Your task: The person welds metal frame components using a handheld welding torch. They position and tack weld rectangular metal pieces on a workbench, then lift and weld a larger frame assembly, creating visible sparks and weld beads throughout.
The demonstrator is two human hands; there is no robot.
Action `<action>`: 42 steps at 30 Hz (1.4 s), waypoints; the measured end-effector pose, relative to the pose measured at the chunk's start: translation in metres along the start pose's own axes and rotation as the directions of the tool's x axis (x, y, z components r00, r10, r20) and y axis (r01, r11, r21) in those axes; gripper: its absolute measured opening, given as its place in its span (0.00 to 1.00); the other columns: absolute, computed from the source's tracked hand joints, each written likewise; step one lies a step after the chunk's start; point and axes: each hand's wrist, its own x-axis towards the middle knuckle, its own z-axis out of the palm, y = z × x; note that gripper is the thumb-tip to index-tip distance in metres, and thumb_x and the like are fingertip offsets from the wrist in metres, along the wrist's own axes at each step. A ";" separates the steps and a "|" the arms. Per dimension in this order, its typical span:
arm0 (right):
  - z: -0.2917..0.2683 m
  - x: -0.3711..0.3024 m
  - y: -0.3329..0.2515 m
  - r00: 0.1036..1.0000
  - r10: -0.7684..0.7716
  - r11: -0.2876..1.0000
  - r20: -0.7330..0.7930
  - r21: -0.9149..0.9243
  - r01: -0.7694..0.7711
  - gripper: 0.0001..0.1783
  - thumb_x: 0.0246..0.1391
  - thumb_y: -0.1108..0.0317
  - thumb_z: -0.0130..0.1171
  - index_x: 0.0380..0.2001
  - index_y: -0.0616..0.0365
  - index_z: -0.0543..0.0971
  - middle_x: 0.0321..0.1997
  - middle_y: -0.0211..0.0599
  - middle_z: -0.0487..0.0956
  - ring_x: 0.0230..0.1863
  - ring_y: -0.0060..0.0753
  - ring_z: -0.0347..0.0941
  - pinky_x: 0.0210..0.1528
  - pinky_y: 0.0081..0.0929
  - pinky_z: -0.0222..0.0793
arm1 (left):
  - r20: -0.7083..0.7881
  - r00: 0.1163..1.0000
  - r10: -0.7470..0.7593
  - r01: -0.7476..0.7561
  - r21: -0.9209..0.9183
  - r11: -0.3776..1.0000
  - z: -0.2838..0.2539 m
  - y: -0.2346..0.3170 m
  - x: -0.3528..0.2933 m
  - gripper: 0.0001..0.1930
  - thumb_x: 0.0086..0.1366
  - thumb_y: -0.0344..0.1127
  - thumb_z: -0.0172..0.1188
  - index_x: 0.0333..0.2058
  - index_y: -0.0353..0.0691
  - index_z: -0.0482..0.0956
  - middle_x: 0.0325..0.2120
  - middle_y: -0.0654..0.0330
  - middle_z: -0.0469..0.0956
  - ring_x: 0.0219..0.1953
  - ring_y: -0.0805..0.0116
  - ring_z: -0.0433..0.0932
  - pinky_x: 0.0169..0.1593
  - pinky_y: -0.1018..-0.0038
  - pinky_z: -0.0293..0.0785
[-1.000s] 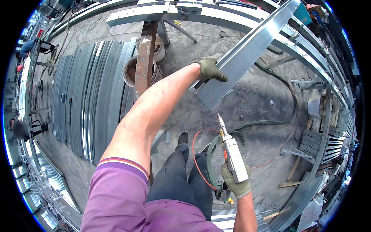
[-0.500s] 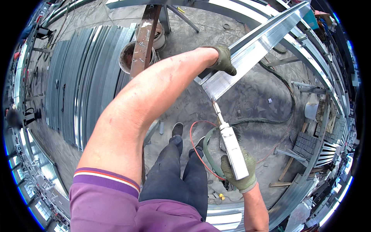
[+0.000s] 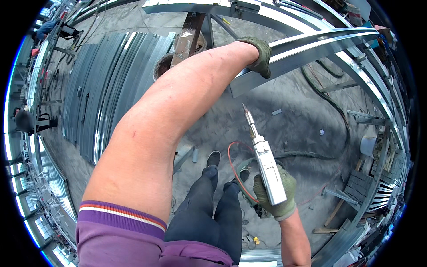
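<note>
Left hand [image 3: 259,55], gloved, is clamped around the galvanized steel channel [image 3: 311,49] at one o'clock; right hand [image 3: 273,196] is wrapped around the welding torch [image 3: 264,160], tip aimed up. Steady the channel's end, bring the nozzle squarely in.

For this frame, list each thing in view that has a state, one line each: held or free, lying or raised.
Left hand: gloved, gripping the steel channel.
Right hand: gloved, closed around the welding torch.
Steel channel: raised off the floor, held near its cut end.
Welding torch: held, tip aimed up toward the channel end, not touching it.
Red wire: looped loosely beside the torch.
Steel sheets: lying flat, side by side, on the floor.
</note>
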 end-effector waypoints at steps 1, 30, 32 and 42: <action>0.002 0.007 -0.002 1.000 0.025 0.999 -0.004 0.026 -0.025 0.16 0.50 0.68 0.71 0.44 0.54 0.87 0.39 0.40 0.86 0.37 0.46 0.85 0.40 0.39 0.83 | -0.007 1.000 -0.017 0.017 0.013 1.000 0.000 -0.003 0.002 0.38 0.58 0.63 0.73 0.59 0.42 0.87 0.55 0.50 0.87 0.56 0.51 0.87 0.61 0.59 0.82; 0.079 -0.055 0.102 0.690 0.690 0.653 -0.217 0.599 -0.464 0.12 0.62 0.69 0.73 0.46 0.59 0.85 0.34 0.33 0.86 0.31 0.29 0.82 0.36 0.32 0.79 | -0.178 0.974 -0.138 0.145 0.028 0.989 0.032 0.015 -0.018 0.45 0.54 0.56 0.76 0.61 0.28 0.73 0.48 0.37 0.85 0.50 0.42 0.87 0.57 0.56 0.82; 0.073 -0.057 0.096 0.559 0.824 0.310 0.095 0.750 -0.584 0.14 0.65 0.69 0.71 0.51 0.58 0.83 0.36 0.27 0.83 0.32 0.27 0.79 0.36 0.33 0.78 | -0.200 0.975 -0.101 0.118 0.072 0.990 0.023 0.013 -0.033 0.43 0.54 0.57 0.76 0.59 0.28 0.75 0.47 0.37 0.85 0.50 0.42 0.87 0.57 0.57 0.82; 0.168 -0.047 0.154 0.719 0.680 0.539 -0.144 0.762 -0.358 0.16 0.66 0.80 0.64 0.55 0.58 0.80 0.46 0.28 0.80 0.39 0.19 0.75 0.40 0.25 0.75 | -0.205 0.978 0.038 -0.033 0.026 0.999 0.038 0.001 -0.020 0.56 0.57 0.76 0.70 0.64 0.26 0.74 0.56 0.37 0.83 0.59 0.42 0.84 0.66 0.59 0.78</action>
